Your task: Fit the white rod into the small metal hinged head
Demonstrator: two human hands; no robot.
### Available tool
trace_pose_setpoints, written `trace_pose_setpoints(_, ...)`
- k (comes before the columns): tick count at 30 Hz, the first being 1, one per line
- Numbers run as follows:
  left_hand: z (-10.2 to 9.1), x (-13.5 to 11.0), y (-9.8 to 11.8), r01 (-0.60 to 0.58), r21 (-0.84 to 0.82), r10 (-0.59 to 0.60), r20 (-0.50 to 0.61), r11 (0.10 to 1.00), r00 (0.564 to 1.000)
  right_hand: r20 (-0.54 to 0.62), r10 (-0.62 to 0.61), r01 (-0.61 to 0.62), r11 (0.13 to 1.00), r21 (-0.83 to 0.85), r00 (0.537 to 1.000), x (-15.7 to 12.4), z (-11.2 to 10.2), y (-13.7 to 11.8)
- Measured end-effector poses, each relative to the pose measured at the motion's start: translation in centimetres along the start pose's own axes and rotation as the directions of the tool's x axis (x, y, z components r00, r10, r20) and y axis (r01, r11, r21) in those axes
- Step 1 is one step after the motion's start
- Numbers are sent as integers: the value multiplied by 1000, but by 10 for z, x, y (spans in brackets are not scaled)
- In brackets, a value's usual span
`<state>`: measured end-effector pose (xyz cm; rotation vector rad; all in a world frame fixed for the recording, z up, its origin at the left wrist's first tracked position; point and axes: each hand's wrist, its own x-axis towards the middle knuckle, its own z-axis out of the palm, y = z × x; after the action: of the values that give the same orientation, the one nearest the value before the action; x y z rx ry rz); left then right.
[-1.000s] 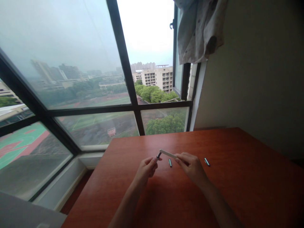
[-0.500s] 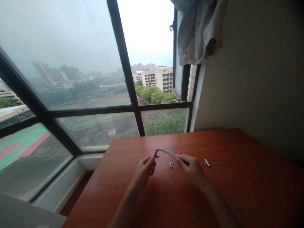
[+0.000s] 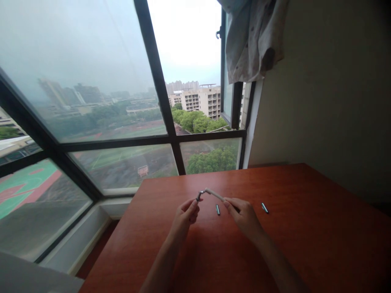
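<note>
My right hand (image 3: 241, 213) is closed around a slender pale stick (image 3: 214, 194), which slants up to the left over the table. Near its upper end is a small shiny metal bend (image 3: 202, 192). My left hand (image 3: 185, 217) pinches a thin dark metallic piece (image 3: 198, 198) just below that bend. The pieces meet or nearly meet there; whether they are joined I cannot tell. Between the hands, a small narrow dark piece with a pale shiny stripe (image 3: 217, 209) lies on the table. A similar striped piece (image 3: 264, 208) lies right of my right hand.
The reddish-brown wooden table (image 3: 305, 244) extends under both hands. Beyond its far edge stand dark-framed windows (image 3: 175, 140), with one pane swung open at the right. Pale cloth (image 3: 253, 44) hangs by it, next to a plain wall (image 3: 320, 101).
Around the metal bend the angle has changed slightly, and the metal looks brighter. My left fingers have shifted a little on the dark piece. Both hands keep their grip.
</note>
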<state>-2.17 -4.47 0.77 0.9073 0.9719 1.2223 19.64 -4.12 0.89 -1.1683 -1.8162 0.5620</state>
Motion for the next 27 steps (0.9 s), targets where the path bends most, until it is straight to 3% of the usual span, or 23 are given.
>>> trace_pose_setpoints(9,-3,3,-3,-1,-12,1,5,1000,1000,-29,9,-12,996,-92,1000,2,1,6)
trace_pose_setpoints(13,-3,4,-4,28,14,-28,-17,999,999,-63,82,-88,990,-109,995,4,3,9)
trace_pose_setpoints(16,-3,5,-4,38,26,-37,-34,999,999,-75,167,-176,974,-140,983,5,-9,20)
trace_pose_setpoints(22,-3,7,-8,53,56,-50,-48,997,998,-117,416,-429,831,-354,902,-6,-49,60)
trace_pose_setpoints(27,-1,8,-9,61,82,-58,-33,995,998,-132,517,-495,667,-558,846,-11,-51,69)
